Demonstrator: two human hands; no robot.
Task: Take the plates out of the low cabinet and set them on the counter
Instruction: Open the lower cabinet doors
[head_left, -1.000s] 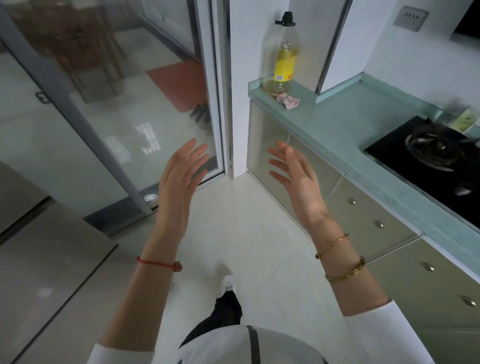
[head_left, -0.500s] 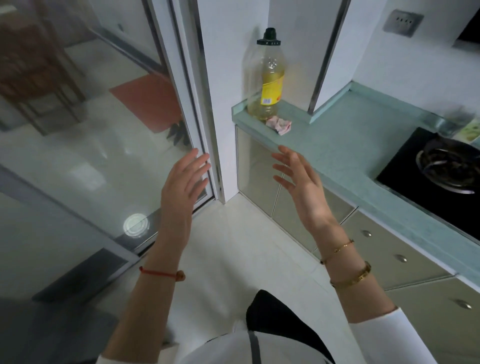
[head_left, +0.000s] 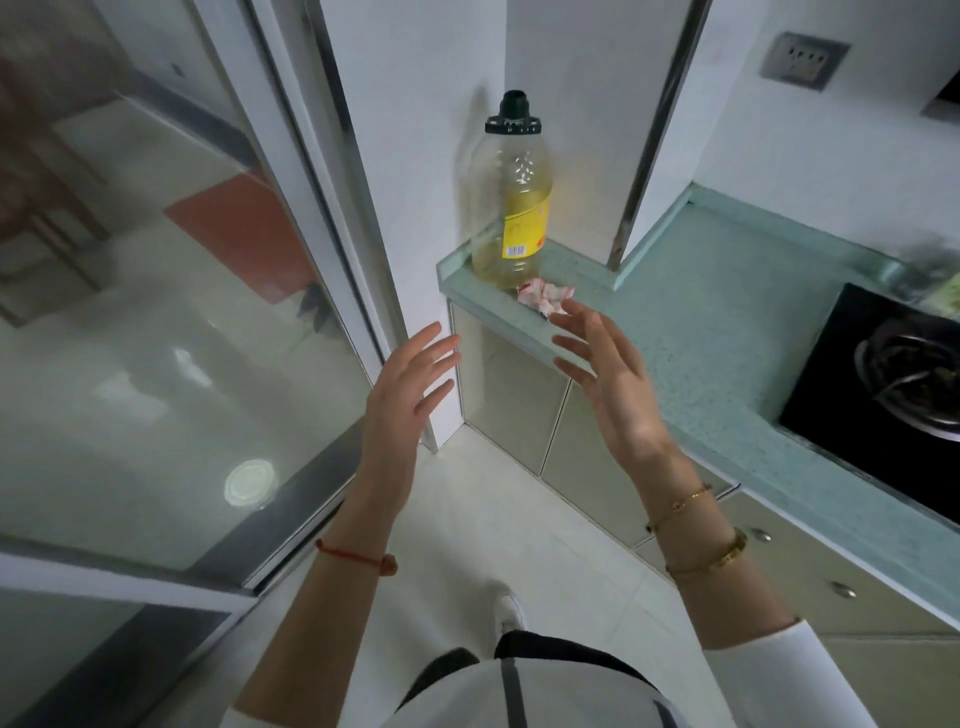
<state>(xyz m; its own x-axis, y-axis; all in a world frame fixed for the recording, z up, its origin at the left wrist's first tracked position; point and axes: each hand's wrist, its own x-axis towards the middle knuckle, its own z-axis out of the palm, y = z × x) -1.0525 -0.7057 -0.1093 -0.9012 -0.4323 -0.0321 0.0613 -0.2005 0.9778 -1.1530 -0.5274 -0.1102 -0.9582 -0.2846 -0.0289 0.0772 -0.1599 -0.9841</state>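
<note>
A pale green counter (head_left: 727, 322) runs along the right, with low cabinet doors (head_left: 511, 400) shut beneath it at its far end. No plates are in view. My left hand (head_left: 405, 395) is raised over the floor, fingers apart, holding nothing. My right hand (head_left: 613, 389) is raised in front of the counter's edge, fingers spread, palm facing left, also empty. Both hands are apart from the cabinet.
A large oil bottle (head_left: 511, 197) and a crumpled pink wrapper (head_left: 543, 296) sit on the counter's far end. A black gas hob (head_left: 883, 384) lies at the right. Drawers with knobs (head_left: 810, 571) are nearer me. A glass sliding door (head_left: 182, 322) stands at the left.
I have stepped closer to the counter's far end; the bottle and cabinet doors look larger. Both hands stay raised and spread, now nearer the cabinet.
</note>
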